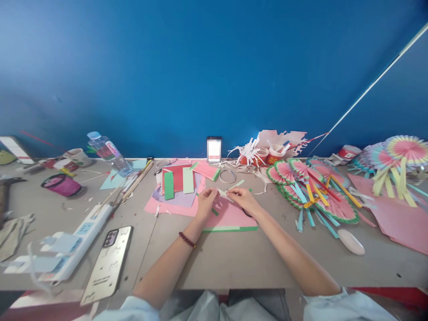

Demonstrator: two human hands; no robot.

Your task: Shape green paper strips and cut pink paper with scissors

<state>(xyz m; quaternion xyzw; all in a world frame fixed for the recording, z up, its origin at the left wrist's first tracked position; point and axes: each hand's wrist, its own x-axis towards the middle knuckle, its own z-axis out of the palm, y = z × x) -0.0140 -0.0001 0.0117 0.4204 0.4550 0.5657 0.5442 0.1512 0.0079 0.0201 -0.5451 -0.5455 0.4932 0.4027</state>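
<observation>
Above a pink paper sheet [234, 217], my left hand [207, 201] and my right hand [243, 199] are close together, fingertips pinched. Between them is a narrow pale strip [222, 193], which looks like paper or tape; both hands grip it. A light green paper strip [239, 183] sticks out just beyond my right fingers. Green edging [230, 229] runs along the sheet's near side. To the left of my hands lie a green paper piece [169, 185], a pale green piece [188, 180] and a red sheet [178, 172]. A pleated pink paper piece [206, 170] rests behind them.
Finished-looking pleated paper fans [321, 187] are piled at right, near a white computer mouse [351, 242]. A roll of tape [228, 176] and an upright phone [214, 150] stand behind. At left are a bottle [110, 154], power strip [83, 240] and another phone [109, 263].
</observation>
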